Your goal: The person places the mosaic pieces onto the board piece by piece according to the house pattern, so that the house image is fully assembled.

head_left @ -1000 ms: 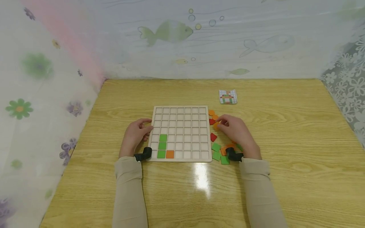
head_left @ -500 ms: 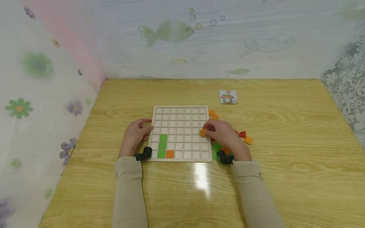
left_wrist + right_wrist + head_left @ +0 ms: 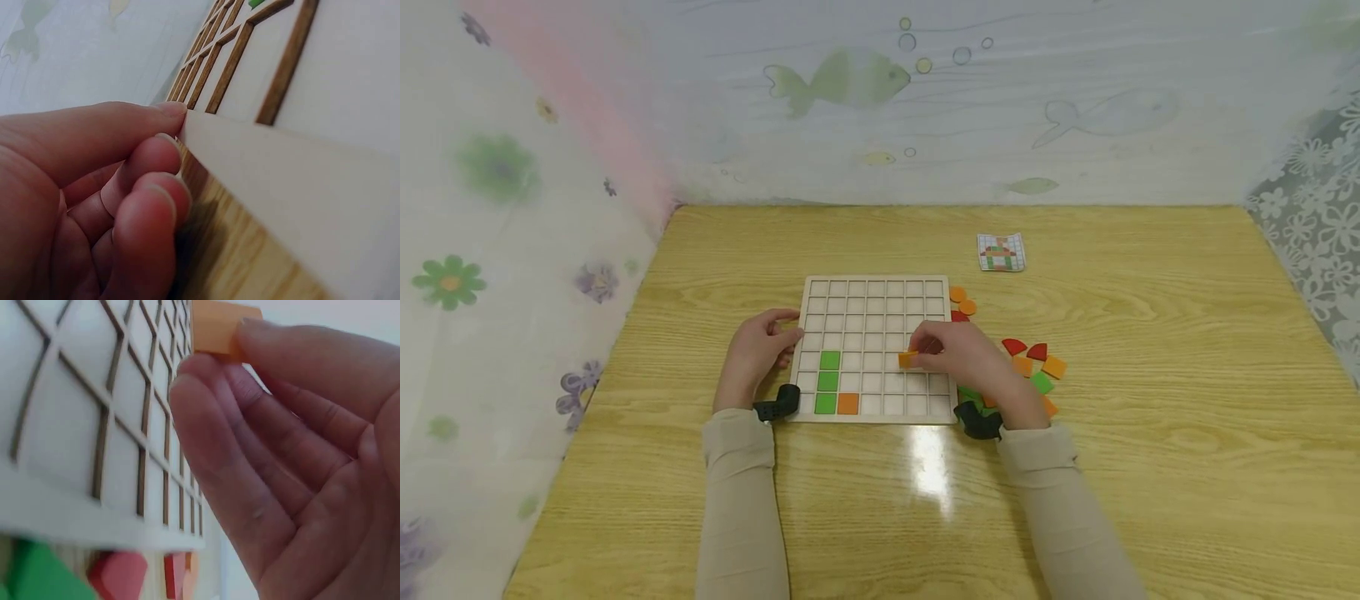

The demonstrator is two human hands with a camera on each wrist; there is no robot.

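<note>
My right hand [image 3: 962, 354] pinches an orange square tile [image 3: 907, 360], tilted, between thumb and fingertips over the right half of a pale wooden grid board [image 3: 854, 301]. In the right wrist view this tile [image 3: 215, 326] stands near the grid, and contact is unclear. On the board's left edge, my left hand [image 3: 758, 350] grips the rim with its thumb and curled fingers; the left wrist view has the thumb tip on the board's rim [image 3: 262, 162]. Green square tiles [image 3: 827, 381] form a short column at lower left, beside an orange tile [image 3: 847, 404] in the bottom row.
Orange discs [image 3: 957, 294] lie along the board's right edge. Red quarter-round pieces [image 3: 1014, 346], orange squares [image 3: 1054, 367] and a green square [image 3: 1042, 382] lie farther right, some pieces covered by my right arm. A pattern card [image 3: 1001, 252] lies behind them.
My right hand has moved left from the loose pieces, bringing the orange square tile over the board. Red and orange pieces once under the arm show now. My left hand stays put.
</note>
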